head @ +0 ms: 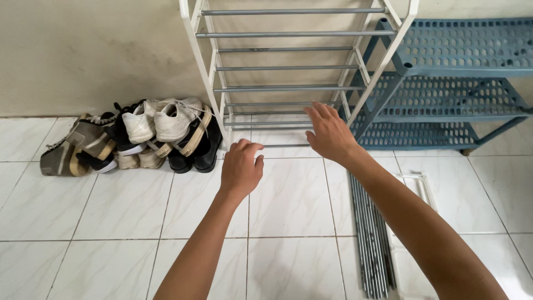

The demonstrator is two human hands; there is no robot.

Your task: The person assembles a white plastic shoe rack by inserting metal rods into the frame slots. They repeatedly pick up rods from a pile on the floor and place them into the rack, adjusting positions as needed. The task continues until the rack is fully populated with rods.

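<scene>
Both empty hands are reaching toward the white rack [222, 100] at upper centre: left hand [240, 168] loosely curled, right hand [330, 133] spread flat (gripping both side posts evenly would probably be steadiest).

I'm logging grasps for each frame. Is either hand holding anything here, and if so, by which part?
Nothing is held. The left hand and right hand are both empty, reaching toward the lower rails of the white shoe rack.
</scene>
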